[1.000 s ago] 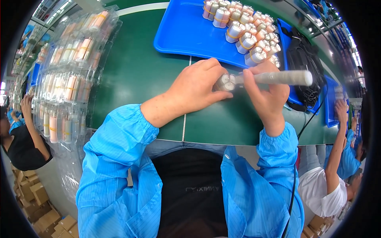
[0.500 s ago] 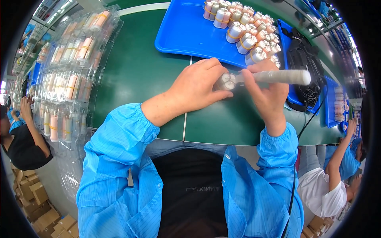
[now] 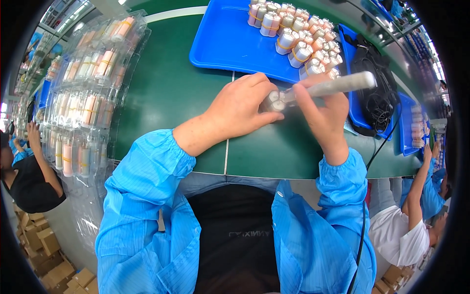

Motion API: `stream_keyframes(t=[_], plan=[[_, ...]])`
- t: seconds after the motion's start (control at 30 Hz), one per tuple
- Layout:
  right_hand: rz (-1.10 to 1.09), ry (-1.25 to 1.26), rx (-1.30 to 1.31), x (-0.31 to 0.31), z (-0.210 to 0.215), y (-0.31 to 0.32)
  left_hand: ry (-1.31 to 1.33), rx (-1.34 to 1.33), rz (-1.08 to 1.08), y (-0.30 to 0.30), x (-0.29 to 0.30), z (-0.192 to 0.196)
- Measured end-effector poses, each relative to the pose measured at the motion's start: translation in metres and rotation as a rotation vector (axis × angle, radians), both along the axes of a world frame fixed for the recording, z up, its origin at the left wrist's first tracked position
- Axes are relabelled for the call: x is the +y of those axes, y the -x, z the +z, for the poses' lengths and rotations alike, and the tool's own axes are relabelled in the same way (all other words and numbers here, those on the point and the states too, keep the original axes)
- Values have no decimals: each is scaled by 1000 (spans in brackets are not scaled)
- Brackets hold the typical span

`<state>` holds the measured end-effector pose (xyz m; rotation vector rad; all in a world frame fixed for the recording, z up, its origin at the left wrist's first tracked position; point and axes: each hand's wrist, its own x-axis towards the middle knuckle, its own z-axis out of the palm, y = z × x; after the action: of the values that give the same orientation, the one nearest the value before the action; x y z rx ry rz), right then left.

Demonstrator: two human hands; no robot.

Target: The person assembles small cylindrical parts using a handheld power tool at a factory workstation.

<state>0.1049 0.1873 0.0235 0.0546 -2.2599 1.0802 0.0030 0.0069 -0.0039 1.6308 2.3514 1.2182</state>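
Observation:
My left hand is closed around a small bundle of cylinders with round white ends, held just above the green table. My right hand grips a white tool with a thick, rounded handle. The handle sticks out to the right past my fingers, while its thinner, blurred front part meets or nearly meets the bundle. Motion smear hides the tool's exact kind. Behind my hands, a blue tray bears many similar bundles, pale pink and grey with yellow bands.
Stacked clear plastic trays of cylinders stand at the left of the green table. To the right, a black bag with a cable lies in another blue tray, with a further blue tray beyond. Co-workers sit on both sides; cardboard boxes lie lower left.
My right hand has shifted slightly left, and the tool's handle now tilts upward to the right. My left hand still holds the bundle, nearly unmoved.

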Motion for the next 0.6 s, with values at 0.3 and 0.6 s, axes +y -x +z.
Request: stream_keyframes(t=[0.3, 0.6], plan=[[22, 80, 168, 6, -3, 0, -11, 6, -2, 0, 0, 0], [13, -57, 102, 3, -1, 1, 20, -2, -9, 0, -1, 3]])
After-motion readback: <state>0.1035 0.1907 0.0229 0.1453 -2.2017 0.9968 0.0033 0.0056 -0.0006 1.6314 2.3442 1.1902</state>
